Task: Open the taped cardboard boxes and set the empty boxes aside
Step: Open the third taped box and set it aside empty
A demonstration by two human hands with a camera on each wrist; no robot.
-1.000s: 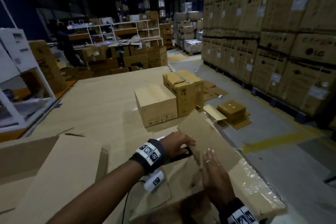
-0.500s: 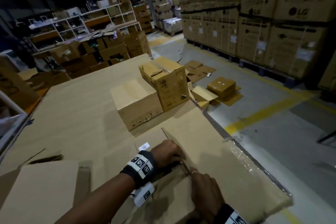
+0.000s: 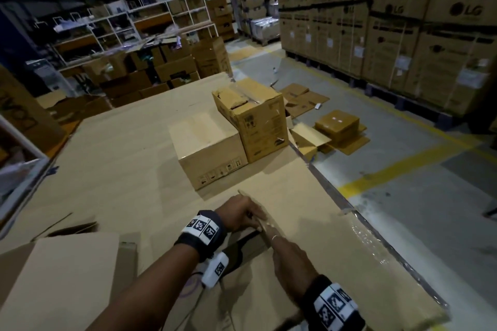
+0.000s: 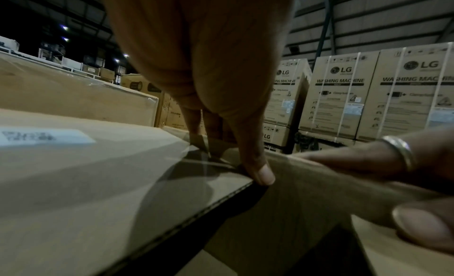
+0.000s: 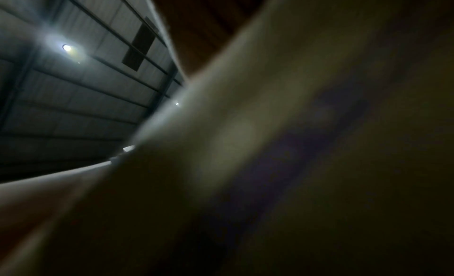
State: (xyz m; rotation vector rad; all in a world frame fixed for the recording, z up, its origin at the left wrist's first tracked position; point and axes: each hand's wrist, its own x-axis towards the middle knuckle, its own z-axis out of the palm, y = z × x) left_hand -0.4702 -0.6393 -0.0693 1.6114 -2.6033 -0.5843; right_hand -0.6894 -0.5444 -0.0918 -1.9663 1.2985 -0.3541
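An open cardboard box (image 3: 255, 293) lies at the near edge of the table. Its right flap (image 3: 322, 236), with clear tape shining on it, is folded out to the right. My left hand (image 3: 250, 219) pinches the edge of the left flap (image 4: 98, 183), thumb (image 4: 264, 175) on the corner and fingers behind. My right hand (image 3: 271, 236), with a ring, grips the right flap (image 4: 319, 192) between fingers and thumb (image 4: 422, 227). The right wrist view is dark and blurred by cardboard close to the lens. Farther back on the table stand a closed taped box (image 3: 207, 148) and a taller box (image 3: 252, 118) with torn tape.
Another opened box (image 3: 61, 277) sits at the near left. The table's right edge (image 3: 336, 196) drops to the floor, where flattened boxes (image 3: 338, 126) lie. Stacked LG cartons (image 3: 403, 35) line the right side; shelves and more boxes (image 3: 161, 62) stand behind the table.
The right flap has swung down and out to the right. My right hand went from lying flat on it to gripping its edge beside the left hand. The head view moved closer.
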